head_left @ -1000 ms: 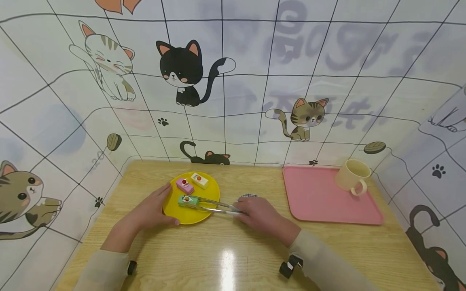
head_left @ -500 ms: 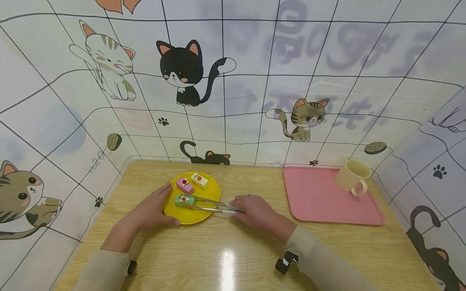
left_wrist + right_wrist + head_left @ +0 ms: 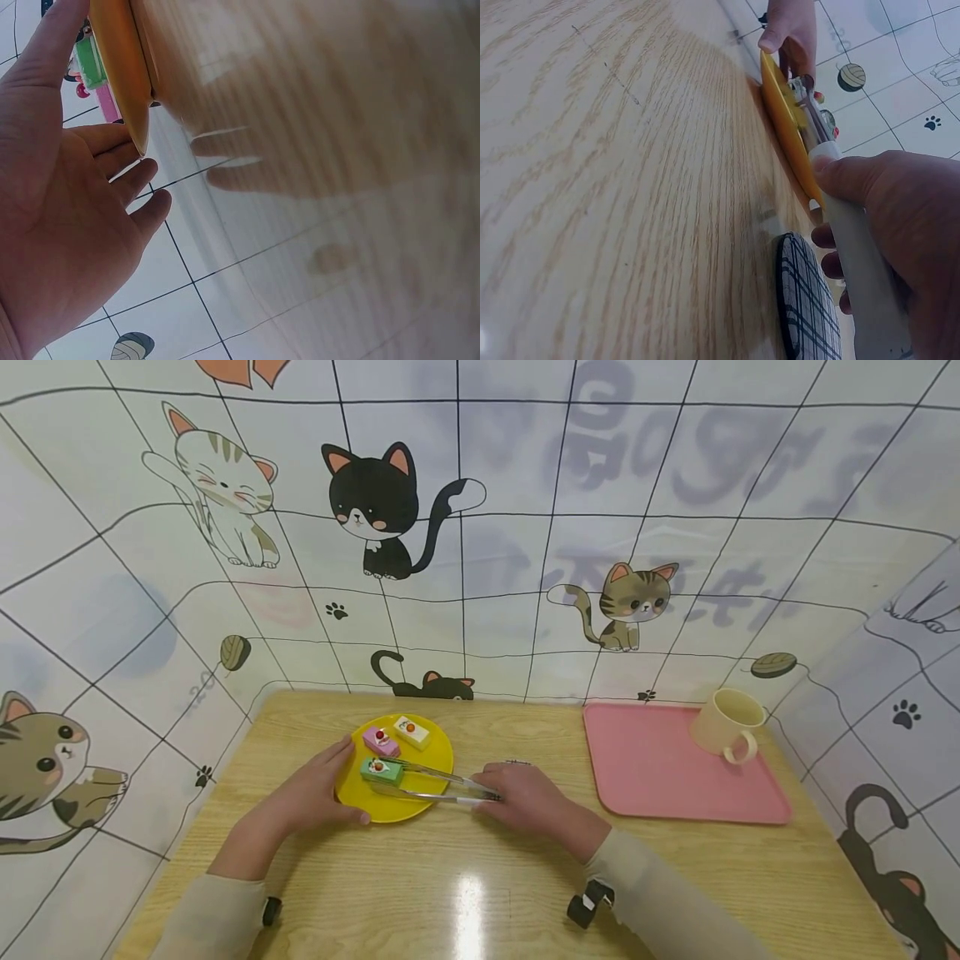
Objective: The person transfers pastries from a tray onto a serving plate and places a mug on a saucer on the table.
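Observation:
Three small toy cakes sit on a yellow plate (image 3: 416, 807): a green one (image 3: 381, 772) at the front, a pink one (image 3: 381, 742) behind it, a cream one (image 3: 412, 732) at the back. My left hand (image 3: 315, 793) holds the plate's left rim, thumb at the front and fingers farther back. My right hand (image 3: 528, 802) grips metal tongs (image 3: 431, 796) by their white handle (image 3: 859, 262). The tongs' arms are spread: one tip lies by the green cake's far side, the other over the plate in front of it, apart from the cake.
A pink tray (image 3: 660, 777) lies at the right, with a cream mug (image 3: 723, 722) on its back right. A plaid cloth-like pad (image 3: 806, 300) lies beneath my right hand. A cat-print sheet (image 3: 510, 552) rises behind the wooden table (image 3: 405, 885).
The tongs and right hand shifted slightly left with the green cake between the tips. Now the tongs' arms have spread and the near tip has come off the cake. The left hand stays still.

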A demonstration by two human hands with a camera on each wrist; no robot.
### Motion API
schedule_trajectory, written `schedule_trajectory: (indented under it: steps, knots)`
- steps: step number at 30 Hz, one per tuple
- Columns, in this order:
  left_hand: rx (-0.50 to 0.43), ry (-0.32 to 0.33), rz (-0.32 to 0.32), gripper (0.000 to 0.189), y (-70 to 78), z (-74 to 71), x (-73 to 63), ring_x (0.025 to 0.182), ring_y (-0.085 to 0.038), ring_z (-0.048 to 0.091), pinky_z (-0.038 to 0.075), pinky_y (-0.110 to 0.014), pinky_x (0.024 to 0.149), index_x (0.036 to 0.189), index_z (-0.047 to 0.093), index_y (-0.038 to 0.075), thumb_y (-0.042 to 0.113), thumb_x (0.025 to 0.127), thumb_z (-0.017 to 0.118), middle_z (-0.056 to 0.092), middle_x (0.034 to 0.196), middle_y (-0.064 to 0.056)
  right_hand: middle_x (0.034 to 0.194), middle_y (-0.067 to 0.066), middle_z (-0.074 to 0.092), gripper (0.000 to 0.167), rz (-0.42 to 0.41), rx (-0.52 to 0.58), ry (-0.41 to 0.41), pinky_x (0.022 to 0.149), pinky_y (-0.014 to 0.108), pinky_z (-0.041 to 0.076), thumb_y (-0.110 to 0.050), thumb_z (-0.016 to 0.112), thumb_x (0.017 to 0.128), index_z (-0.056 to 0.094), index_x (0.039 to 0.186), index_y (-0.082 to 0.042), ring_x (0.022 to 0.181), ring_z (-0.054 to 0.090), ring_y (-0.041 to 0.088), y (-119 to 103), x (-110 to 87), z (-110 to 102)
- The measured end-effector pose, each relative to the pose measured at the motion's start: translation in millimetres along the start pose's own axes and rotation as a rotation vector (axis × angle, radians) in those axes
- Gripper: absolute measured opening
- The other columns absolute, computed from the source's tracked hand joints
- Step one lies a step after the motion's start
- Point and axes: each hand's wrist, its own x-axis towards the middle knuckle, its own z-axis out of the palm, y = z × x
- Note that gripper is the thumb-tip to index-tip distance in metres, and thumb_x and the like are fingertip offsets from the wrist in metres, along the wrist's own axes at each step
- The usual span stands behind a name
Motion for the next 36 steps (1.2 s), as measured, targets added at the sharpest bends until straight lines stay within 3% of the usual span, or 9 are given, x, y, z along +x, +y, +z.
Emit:
schedule_trajectory:
  steps: [17, 23, 30, 36]
  knots:
    - [-0.001, -0.001, 0.004, 0.135, -1.1, 2.2, 0.8, 0.163, -0.051, 0.025, 0.027, -0.065, 0.131, 0.171, 0.029, -0.005, 0.064, 0.077, 0.097, 0.021, 0.181, -0.025, 0.099, -0.004, 0.069, 0.044, 0.008, 0.061, 0.055, 0.070, 0.029, 0.052, -0.034, 0.082, 0.102, 0.076, 0.139, -0.012, 0.078, 0.054, 0.008, 6.3, -8.1, 1.2]
    - [-0.004, 0.001, 0.003, 0.135, 0.1, 1.2, -0.3, 0.163, -0.051, 0.026, 0.027, -0.065, 0.131, 0.171, 0.029, -0.006, 0.062, 0.077, 0.097, 0.021, 0.181, -0.026, 0.115, -0.002, 0.075, 0.050, 0.042, 0.041, 0.062, 0.078, 0.033, 0.059, -0.039, 0.085, 0.099, 0.076, 0.142, -0.014, 0.090, 0.063, 0.011, 10.2, -16.7, 1.5]
    - [-0.007, -0.001, 0.005, 0.133, 3.0, -0.7, -2.3, 0.162, -0.053, 0.026, 0.027, -0.067, 0.130, 0.170, 0.030, -0.007, 0.061, 0.077, 0.097, 0.022, 0.180, -0.027, 0.138, 0.007, 0.075, 0.054, 0.098, 0.067, 0.095, 0.093, 0.045, 0.064, -0.038, 0.085, 0.099, 0.074, 0.145, -0.013, 0.112, 0.074, 0.023, 15.8, -31.9, -6.8]
    - [-0.009, -0.008, -0.004, 0.132, 4.4, -2.5, -2.4, 0.163, -0.052, 0.026, 0.026, -0.067, 0.130, 0.171, 0.030, -0.007, 0.061, 0.078, 0.097, 0.022, 0.180, -0.026, 0.140, 0.011, 0.074, 0.056, 0.093, 0.066, 0.136, 0.102, 0.053, 0.062, -0.039, 0.083, 0.101, 0.072, 0.147, -0.009, 0.123, 0.074, 0.031, 24.4, -47.4, -14.2]
